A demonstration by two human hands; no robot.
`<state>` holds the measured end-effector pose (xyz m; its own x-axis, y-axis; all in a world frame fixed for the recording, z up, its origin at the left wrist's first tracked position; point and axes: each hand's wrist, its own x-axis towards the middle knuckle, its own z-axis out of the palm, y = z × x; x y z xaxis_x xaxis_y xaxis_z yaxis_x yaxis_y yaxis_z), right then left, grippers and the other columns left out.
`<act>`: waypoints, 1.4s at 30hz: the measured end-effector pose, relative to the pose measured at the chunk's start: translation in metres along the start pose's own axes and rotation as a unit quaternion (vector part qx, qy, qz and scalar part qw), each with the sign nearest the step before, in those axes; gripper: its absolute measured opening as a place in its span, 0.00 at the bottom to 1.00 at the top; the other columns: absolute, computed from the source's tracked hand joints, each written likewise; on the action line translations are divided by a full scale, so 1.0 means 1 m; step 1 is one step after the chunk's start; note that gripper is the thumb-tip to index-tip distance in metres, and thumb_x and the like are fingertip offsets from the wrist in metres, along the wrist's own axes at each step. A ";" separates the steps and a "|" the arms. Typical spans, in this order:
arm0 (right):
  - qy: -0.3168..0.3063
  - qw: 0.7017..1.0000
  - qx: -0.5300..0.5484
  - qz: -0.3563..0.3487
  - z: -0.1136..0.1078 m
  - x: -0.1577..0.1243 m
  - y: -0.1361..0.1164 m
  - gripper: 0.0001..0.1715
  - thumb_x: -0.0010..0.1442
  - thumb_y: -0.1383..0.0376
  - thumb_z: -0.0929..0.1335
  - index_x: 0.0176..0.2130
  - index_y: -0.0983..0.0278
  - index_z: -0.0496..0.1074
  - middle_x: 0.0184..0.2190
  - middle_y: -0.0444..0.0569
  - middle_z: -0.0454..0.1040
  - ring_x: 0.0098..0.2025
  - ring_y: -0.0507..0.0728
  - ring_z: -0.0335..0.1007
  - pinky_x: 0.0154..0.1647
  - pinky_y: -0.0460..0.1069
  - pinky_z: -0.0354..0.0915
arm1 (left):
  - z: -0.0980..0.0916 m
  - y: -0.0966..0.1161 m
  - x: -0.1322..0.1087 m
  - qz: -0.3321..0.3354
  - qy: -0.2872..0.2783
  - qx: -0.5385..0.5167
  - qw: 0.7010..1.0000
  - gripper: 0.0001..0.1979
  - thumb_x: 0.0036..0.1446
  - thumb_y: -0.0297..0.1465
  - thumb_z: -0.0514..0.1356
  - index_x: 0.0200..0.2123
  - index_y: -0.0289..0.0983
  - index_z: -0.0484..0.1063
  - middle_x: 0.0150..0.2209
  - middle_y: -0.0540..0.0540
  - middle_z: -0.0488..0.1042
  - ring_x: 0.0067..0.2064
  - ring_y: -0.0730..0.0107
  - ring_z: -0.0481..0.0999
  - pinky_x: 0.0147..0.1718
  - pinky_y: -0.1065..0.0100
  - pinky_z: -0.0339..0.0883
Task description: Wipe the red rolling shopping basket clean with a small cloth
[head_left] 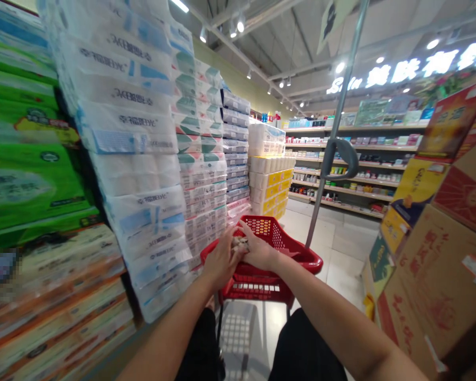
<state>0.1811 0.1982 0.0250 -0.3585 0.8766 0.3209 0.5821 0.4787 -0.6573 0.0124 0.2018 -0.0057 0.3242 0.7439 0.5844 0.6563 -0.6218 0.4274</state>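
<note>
Both hands meet over the near left part of a red plastic shopping basket cart (257,288). My left hand (224,256) has its fingers bent around a small pale, crumpled-looking item (240,244). My right hand (257,250) touches the same item from the other side, its fingers curled over the top. What the item is cannot be made out. A metal pole (321,185) with a grey hook-shaped handle (343,159) rises from the right rim of the cart. Something reddish lies inside the basket, partly hidden by the hands.
Tall stacks of wrapped tissue packs (143,121) line the left, with green packs (31,174) nearest. Yellow-and-white packs (272,185) stand beyond the cart. Cardboard boxes (432,275) are piled at the right. Stocked shelves (365,148) cross the back.
</note>
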 end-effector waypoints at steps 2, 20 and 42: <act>0.012 0.987 0.157 -0.031 -0.007 0.000 0.004 0.56 0.51 0.64 0.70 0.69 0.55 0.39 0.64 0.53 0.59 0.58 0.58 0.65 0.54 0.52 0.63 | 0.002 0.009 -0.003 0.051 -0.036 -0.027 0.998 0.22 0.65 0.41 0.48 0.59 0.42 0.60 0.63 0.43 0.63 0.62 0.62 0.63 0.58 0.59 0.62; -0.001 0.985 -0.150 0.090 -0.032 -0.013 0.035 0.19 0.64 0.56 0.63 0.33 0.62 0.78 0.32 0.48 0.78 0.32 0.54 0.70 0.33 0.46 0.59 | 0.010 0.026 -0.039 0.136 -0.001 0.184 0.973 0.17 0.60 0.33 0.52 0.53 0.41 0.67 0.58 0.41 0.68 0.59 0.55 0.64 0.55 0.54 0.60; -0.009 0.987 -0.110 0.113 -0.024 0.001 0.049 0.16 0.61 0.58 0.64 0.29 0.62 0.77 0.28 0.45 0.76 0.28 0.52 0.66 0.28 0.46 0.55 | -0.006 0.003 0.003 -0.035 -0.186 0.288 0.939 0.24 0.66 0.39 0.41 0.32 0.40 0.74 0.35 0.44 0.79 0.35 0.64 0.77 0.34 0.64 0.64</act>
<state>0.2263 0.2235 0.0094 -0.2127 0.9623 0.1695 0.7923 0.2714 -0.5465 0.0112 0.2010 0.0012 0.4120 0.8785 0.2419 0.9095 -0.4124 -0.0515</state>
